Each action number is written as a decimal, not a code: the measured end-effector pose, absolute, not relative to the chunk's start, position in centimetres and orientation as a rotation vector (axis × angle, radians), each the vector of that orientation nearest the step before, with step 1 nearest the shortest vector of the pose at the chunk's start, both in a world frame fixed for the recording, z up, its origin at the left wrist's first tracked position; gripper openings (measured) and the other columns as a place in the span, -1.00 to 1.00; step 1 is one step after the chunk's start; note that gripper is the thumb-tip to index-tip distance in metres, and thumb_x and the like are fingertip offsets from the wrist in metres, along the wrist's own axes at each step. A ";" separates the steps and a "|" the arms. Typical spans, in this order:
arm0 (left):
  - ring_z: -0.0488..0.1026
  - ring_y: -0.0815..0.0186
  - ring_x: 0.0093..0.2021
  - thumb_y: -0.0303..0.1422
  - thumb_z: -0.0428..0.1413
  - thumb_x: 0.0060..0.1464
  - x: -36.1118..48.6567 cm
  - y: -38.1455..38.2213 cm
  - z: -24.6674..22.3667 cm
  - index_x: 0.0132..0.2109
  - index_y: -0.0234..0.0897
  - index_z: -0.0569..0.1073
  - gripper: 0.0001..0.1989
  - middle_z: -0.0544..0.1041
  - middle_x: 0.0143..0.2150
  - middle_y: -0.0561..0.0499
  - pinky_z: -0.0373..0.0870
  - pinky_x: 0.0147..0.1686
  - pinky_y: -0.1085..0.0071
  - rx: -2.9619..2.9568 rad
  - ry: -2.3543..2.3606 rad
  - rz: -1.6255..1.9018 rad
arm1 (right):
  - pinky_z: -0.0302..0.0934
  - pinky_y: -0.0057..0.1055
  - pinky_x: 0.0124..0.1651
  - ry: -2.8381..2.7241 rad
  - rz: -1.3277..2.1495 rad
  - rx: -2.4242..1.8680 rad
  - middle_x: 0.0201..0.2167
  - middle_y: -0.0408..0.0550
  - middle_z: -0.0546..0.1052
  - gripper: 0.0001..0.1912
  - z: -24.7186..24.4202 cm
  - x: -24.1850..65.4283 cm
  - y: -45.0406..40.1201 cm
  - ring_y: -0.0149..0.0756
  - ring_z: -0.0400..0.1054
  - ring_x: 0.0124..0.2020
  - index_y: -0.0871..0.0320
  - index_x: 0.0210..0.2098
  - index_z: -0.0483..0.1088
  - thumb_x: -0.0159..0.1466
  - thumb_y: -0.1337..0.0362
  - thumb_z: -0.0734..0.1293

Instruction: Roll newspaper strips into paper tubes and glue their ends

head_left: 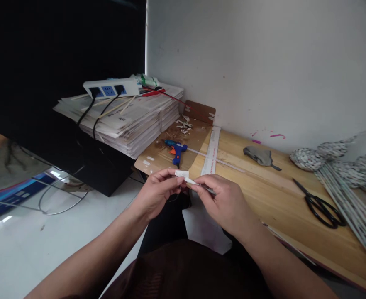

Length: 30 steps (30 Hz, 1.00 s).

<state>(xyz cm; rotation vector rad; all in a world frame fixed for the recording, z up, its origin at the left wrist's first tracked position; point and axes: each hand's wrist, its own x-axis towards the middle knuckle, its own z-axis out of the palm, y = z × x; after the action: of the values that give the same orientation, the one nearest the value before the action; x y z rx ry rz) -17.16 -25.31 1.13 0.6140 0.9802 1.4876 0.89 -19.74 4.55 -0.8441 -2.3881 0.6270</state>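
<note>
Both my hands meet at the table's near edge over a small strip of white paper point(181, 174), partly rolled or folded. My left hand point(159, 193) pinches its wide end between thumb and fingers. The narrower end is held by the thumb and forefinger of my right hand point(223, 201). Just beyond them, a blue glue gun point(178, 151) with an orange trigger lies on a cardboard sheet point(152, 155), a long glue stick reaching out from its back. A printed paper strip point(212, 149) lies flat across the wood behind my fingers.
Stacked paper point(145, 124) at the left carries a power strip point(113, 88) with black cords. Scissors point(321, 205), a grey cloth piece point(259, 156) and rolled paper sticks point(351, 207) with woven balls point(307, 159) lie on the wooden table point(264, 195). A wall stands behind.
</note>
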 end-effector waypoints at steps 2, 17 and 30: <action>0.49 0.44 -0.37 -0.43 0.30 -0.03 -17.3 -25.4 1.1 -0.29 -0.30 0.56 -0.89 0.57 -0.40 0.01 0.36 -0.37 0.58 0.626 0.994 1.476 | 0.17 -0.44 -0.19 -2.389 0.630 -0.844 -0.33 -0.17 0.53 -0.87 4.5 0.9 -19.8 -0.38 0.39 -0.28 0.08 -0.25 0.43 0.36 0.26 0.25; 0.51 0.36 -0.35 -0.40 0.30 -0.03 -18.1 -25.6 1.1 -0.26 -0.30 0.57 -0.86 0.58 -0.39 -0.02 0.39 -0.37 0.52 0.774 1.025 1.426 | 0.19 -0.40 -0.24 -2.395 0.739 -0.865 -0.35 -0.16 0.58 -0.80 4.6 1.0 -19.8 -0.36 0.42 -0.34 0.07 -0.27 0.47 0.38 0.23 0.21; 0.52 0.39 -0.37 -0.42 0.30 -0.02 -17.7 -26.0 0.6 -0.29 -0.32 0.59 -0.90 0.59 -0.37 -0.03 0.44 -0.31 0.50 0.748 1.009 1.412 | 0.23 -0.49 -0.43 -2.080 1.234 -0.960 -0.43 -0.14 0.57 -0.85 4.1 -0.3 -20.4 -0.44 0.39 -0.48 0.13 -0.26 0.50 0.28 0.23 0.30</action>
<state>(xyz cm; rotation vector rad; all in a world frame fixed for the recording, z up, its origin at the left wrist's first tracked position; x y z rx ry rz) -17.68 -26.03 0.56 0.7478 1.0088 1.4117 -0.28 -20.38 4.06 -0.9599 -2.0800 1.2336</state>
